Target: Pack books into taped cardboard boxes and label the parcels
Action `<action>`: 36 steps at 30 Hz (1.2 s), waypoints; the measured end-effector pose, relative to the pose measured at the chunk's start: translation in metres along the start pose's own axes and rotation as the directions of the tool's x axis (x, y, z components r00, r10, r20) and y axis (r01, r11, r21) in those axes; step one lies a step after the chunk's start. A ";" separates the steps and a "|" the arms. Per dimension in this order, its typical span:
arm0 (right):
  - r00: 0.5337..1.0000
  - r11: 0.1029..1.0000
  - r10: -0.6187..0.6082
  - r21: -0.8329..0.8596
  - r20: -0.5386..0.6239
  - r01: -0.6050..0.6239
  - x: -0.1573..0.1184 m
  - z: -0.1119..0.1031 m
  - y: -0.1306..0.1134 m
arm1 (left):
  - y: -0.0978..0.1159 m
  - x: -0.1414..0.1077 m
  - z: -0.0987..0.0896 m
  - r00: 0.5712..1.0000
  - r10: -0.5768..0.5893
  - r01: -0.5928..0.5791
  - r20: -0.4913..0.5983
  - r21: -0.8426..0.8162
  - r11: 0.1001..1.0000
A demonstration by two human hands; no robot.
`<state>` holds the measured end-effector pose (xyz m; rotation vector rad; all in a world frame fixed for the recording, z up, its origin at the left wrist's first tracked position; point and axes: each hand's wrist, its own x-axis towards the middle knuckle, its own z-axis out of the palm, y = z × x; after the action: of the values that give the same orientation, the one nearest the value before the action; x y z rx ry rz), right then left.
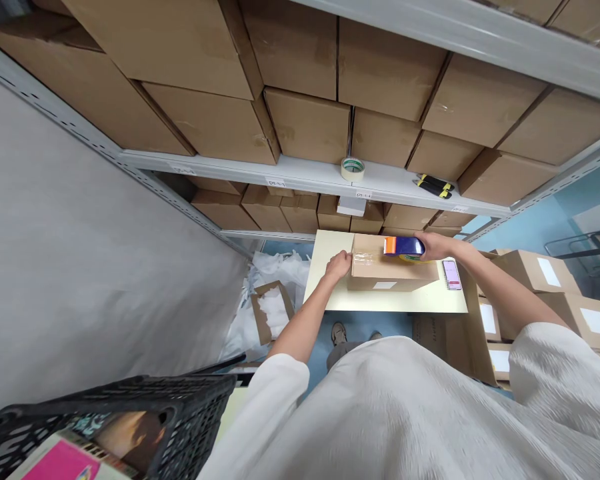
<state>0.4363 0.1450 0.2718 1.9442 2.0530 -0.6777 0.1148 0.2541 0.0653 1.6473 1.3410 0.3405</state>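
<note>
Some tape crossed the box near the counter's far edge, taping apparently unfinished; the right hand gripped the dispenser, while the left hand showed no clear grip.

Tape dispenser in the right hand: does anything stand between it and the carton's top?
Nothing visible does. The right hand holds the tape dispenser at the top of the carton; the left hand is at its left end, the phone off to its right.
</note>
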 end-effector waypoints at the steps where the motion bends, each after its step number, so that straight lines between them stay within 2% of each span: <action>1: 1.000 1.000 0.003 -0.002 -0.004 -0.003 0.000 0.000 -0.001 | 0.002 0.000 0.000 1.000 -0.002 0.004 -0.031 0.053 0.999; 2: 1.000 1.000 0.008 -0.002 -0.005 -0.008 -0.001 -0.001 -0.002 | 0.003 0.000 0.000 0.998 0.005 -0.001 -0.062 0.074 0.997; 4: 1.000 1.000 0.018 0.003 0.001 -0.018 -0.002 -0.002 -0.004 | 0.003 0.000 0.001 0.995 0.028 -0.030 -0.095 -0.011 0.999; 7: 0.999 0.999 0.032 0.004 0.013 -0.032 -0.003 -0.001 -0.005 | -0.001 -0.005 0.002 0.998 0.042 -0.054 -0.053 -0.243 0.969; 9: 0.999 0.999 0.031 0.008 0.013 -0.031 -0.003 0.000 -0.005 | -0.003 -0.010 0.000 0.996 0.078 -0.089 -0.050 -0.268 0.959; 11: 1.000 0.999 0.027 0.017 0.005 -0.027 -0.003 0.001 -0.004 | 0.001 -0.015 -0.004 0.973 0.207 -0.222 -0.101 -0.175 0.959; 13: 1.000 0.999 0.025 0.020 -0.007 -0.025 -0.003 0.003 -0.004 | 0.012 -0.020 -0.006 0.913 0.394 -0.399 -0.110 -0.027 0.917; 14: 1.000 1.000 0.027 0.017 -0.013 -0.026 -0.003 0.004 -0.005 | 0.019 -0.022 -0.007 0.877 0.475 -0.473 -0.066 0.047 0.880; 16: 0.999 1.000 0.027 0.007 -0.020 -0.027 -0.003 0.006 -0.006 | 0.033 -0.025 -0.006 0.822 0.564 -0.568 0.077 0.158 0.807; 19: 1.000 1.000 0.024 -0.001 -0.019 -0.024 -0.004 0.008 -0.008 | 0.048 -0.026 -0.001 0.790 0.560 -0.611 0.250 0.237 0.756; 21: 1.000 1.000 0.021 -0.006 -0.016 -0.021 -0.005 0.007 -0.009 | 0.050 -0.027 0.001 0.794 0.533 -0.604 0.292 0.272 0.750; 30: 1.000 0.996 0.009 -0.092 0.007 -0.008 -0.008 0.002 -0.006 | 0.048 -0.026 -0.006 0.822 0.484 -0.567 0.299 0.360 0.741; 33: 1.000 0.996 0.006 -0.089 0.015 -0.005 -0.014 0.000 0.009 | 0.049 -0.026 -0.008 0.828 0.476 -0.559 0.296 0.376 0.739; 36: 1.000 0.996 0.006 -0.088 0.024 -0.004 -0.028 0.000 0.039 | 0.049 -0.025 -0.010 0.832 0.471 -0.554 0.294 0.395 0.733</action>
<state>0.4773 0.1208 0.2789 1.8824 2.0276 -0.5965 0.1287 0.2400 0.1170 2.4076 0.8375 0.1879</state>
